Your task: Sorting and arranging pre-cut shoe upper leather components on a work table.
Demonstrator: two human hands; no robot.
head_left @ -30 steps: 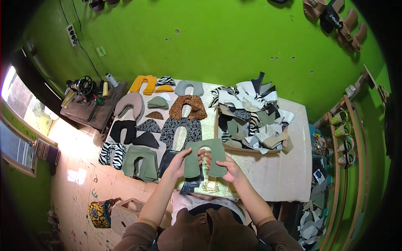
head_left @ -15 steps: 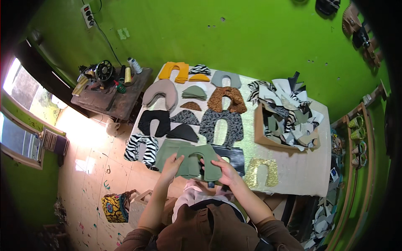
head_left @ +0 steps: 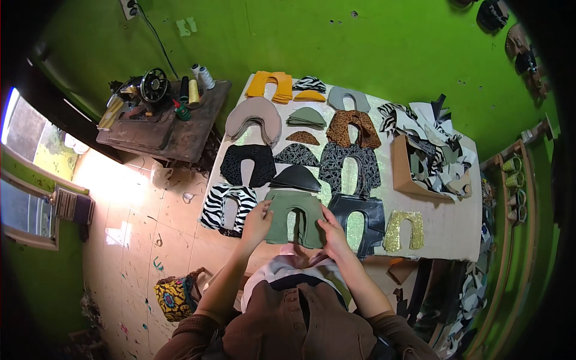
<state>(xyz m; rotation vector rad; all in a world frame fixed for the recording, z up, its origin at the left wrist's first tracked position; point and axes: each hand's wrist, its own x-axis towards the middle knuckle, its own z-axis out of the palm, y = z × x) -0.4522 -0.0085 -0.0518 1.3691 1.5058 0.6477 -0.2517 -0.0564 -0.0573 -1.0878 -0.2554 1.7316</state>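
Note:
Between my two hands is a stack of green U-shaped cut pieces [head_left: 277,217], at the table's near edge with its opening toward me. My left hand [head_left: 258,223] grips the stack's left side, and my right hand [head_left: 334,233] grips the right side, thumb on top. The pieces lie nearly lined up, with slightly uneven layers showing. Left of the stack lies a zebra-striped U-shaped pile [head_left: 211,210]; to its right are black glossy U-shaped pieces [head_left: 374,219]. Just beyond it sits a black half-moon pile [head_left: 296,178].
More cut piles, such as a beige U-shaped one [head_left: 243,114], cover the table [head_left: 441,234]. A cardboard box [head_left: 405,165] overflows with scraps at right. Gold glitter pieces [head_left: 393,231] lie near the front edge. A sewing machine [head_left: 155,85] stands at far left; a patterned bag [head_left: 174,298] is on the floor.
The green pieces, fanned apart and lifted half a second ago, are now brought together into one stack over the table's edge. The view has shifted, so the table appears farther right.

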